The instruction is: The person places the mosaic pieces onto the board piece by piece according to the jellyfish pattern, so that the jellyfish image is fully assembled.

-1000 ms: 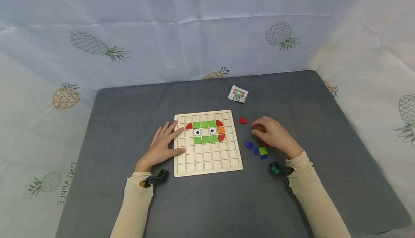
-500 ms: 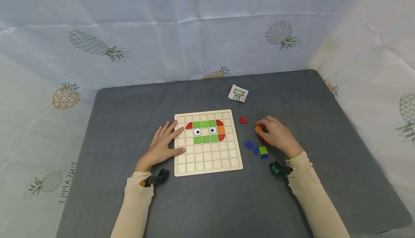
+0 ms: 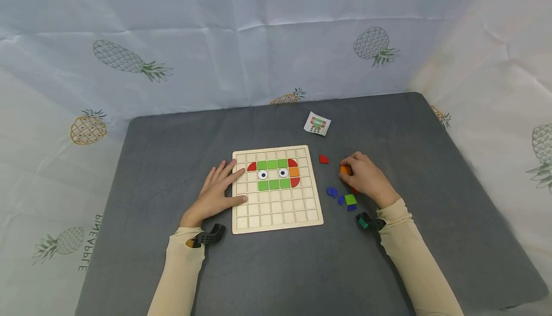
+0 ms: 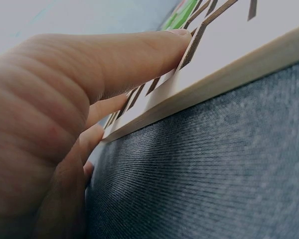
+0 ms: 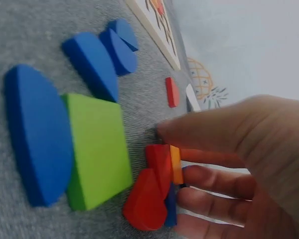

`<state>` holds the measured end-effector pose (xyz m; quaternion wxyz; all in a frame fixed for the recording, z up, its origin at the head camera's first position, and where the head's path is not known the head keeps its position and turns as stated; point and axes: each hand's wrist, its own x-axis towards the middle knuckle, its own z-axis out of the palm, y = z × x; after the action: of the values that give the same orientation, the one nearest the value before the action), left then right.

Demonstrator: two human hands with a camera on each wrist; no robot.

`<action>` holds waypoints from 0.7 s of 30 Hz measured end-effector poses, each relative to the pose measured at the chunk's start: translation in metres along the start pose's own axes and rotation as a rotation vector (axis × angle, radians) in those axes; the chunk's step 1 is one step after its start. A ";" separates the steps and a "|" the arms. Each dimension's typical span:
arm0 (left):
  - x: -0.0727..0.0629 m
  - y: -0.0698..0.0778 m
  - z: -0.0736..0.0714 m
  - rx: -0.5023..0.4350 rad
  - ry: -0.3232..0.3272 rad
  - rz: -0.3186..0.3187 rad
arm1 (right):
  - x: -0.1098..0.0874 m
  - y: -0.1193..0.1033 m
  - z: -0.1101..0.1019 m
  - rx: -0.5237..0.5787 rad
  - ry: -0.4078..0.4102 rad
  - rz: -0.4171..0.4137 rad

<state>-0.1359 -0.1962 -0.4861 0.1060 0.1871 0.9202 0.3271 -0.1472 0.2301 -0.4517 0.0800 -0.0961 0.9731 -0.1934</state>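
Note:
In the head view, my left hand (image 3: pixel 215 196) lies with fingers spread on the left edge of a wooden grid board (image 3: pixel 276 213). The thumb (image 4: pixel 149 52) rests on the board's top face in the left wrist view. Green squares (image 3: pixel 274 185), red quarter-circles, one orange square and two eye discs (image 3: pixel 263 175) sit in the grid. Right of the board, my right hand (image 3: pixel 365 176) has its thumb and fingers bent around a loose orange square tile (image 3: pixel 345 170). Red pieces (image 5: pixel 145 204) lie right beside those fingers, and a blue piece (image 5: pixel 170 206) is partly hidden behind them.
A green square (image 3: pixel 350 199) and several blue pieces (image 3: pixel 331 192) lie below the right hand. One red quarter-circle (image 3: pixel 324 159) is between board and hand. A small pattern card (image 3: pixel 317 124) lies farther back on the grey table (image 3: pixel 185 139). A pineapple-print cloth (image 3: pixel 215 57) hangs behind.
My right hand has shifted slightly right, and the orange tile now shows between its thumb and fingers. The left hand and the board pieces stay as they were.

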 end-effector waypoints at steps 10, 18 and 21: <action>0.000 0.000 -0.001 0.006 0.000 0.001 | 0.003 -0.003 0.000 0.003 -0.012 -0.046; 0.000 0.002 -0.001 0.005 0.000 0.001 | 0.007 -0.009 -0.001 0.022 0.016 -0.040; -0.001 0.002 -0.001 -0.001 0.004 0.005 | 0.012 -0.016 -0.004 0.047 0.025 -0.055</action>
<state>-0.1349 -0.1954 -0.4837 0.1036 0.1887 0.9198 0.3280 -0.1567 0.2145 -0.4437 0.0649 -0.1186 0.9662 -0.2194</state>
